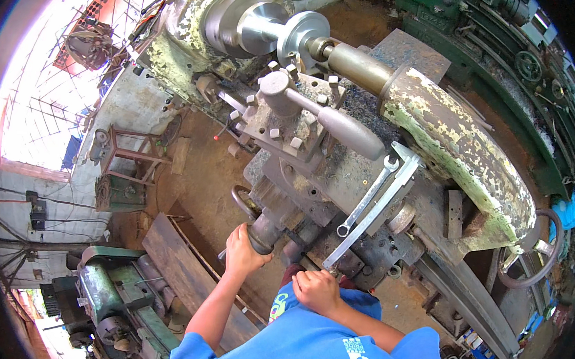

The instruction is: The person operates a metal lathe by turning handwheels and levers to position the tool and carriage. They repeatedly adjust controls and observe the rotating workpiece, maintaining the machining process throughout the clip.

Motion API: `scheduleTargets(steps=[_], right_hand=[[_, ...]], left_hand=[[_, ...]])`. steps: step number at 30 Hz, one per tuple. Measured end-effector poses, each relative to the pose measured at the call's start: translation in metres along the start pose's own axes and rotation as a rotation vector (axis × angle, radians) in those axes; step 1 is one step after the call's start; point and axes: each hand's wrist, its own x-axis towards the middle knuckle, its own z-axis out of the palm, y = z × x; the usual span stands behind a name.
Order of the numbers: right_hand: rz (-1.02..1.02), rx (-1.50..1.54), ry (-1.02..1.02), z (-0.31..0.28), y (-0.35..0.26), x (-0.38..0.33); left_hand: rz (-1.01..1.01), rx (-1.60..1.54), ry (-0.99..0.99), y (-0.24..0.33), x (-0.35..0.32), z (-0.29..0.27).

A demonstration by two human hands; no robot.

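Note:
My left hand (243,250) is closed on the round metal hub of a lathe feed handle (264,233), which has a curved crank arm beside it. My right hand (317,291) is curled in front of my blue shirt, near the carriage; what its fingers hold, if anything, is hidden. Beyond the hands stands the tool post (291,120) with its long clamp lever (349,132). A shiny flanged metal workpiece (303,35) sits between the chuck (228,21) and the tailstock centre (320,48). On the carriage lie a wrench (367,196) and a vernier caliper (376,208), side by side.
The peeling tailstock (461,144) fills the right side, with a handwheel (531,250) at its end. A green machine (511,81) stands at the far right, another (119,288) at lower left. A wooden plank (187,265) and a stool-like frame (134,154) are on the left.

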Motion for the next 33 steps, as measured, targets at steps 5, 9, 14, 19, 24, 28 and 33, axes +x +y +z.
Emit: scheduleTargets(steps=[5,9,14,19,24,28,33], right_hand=[[0.024,0.005,0.02,0.0,-0.002,-0.001],[0.038,-0.013,0.031,0.004,-0.002,-0.003],[0.082,-0.047,0.045,0.012,-0.004,-0.004],[0.143,-0.146,0.018,0.013,-0.009,-0.002],[0.294,-0.161,0.039,0.013,-0.019,0.001],[0.369,-0.189,0.082,0.015,-0.028,0.005],[0.477,-0.197,0.075,0.016,-0.035,0.009]], left_hand=[[0.116,-0.112,-0.068,-0.016,-0.004,-0.017],[0.17,-0.052,-0.151,-0.074,-0.017,-0.018],[0.071,-0.046,-0.246,-0.13,0.012,0.015],[0.249,-0.388,-0.298,-0.118,0.022,0.082],[0.153,-0.654,-0.949,-0.143,0.007,0.073],[0.093,-0.347,-0.718,-0.137,0.034,0.017],[0.285,-0.365,-0.678,-0.099,0.018,0.029]])
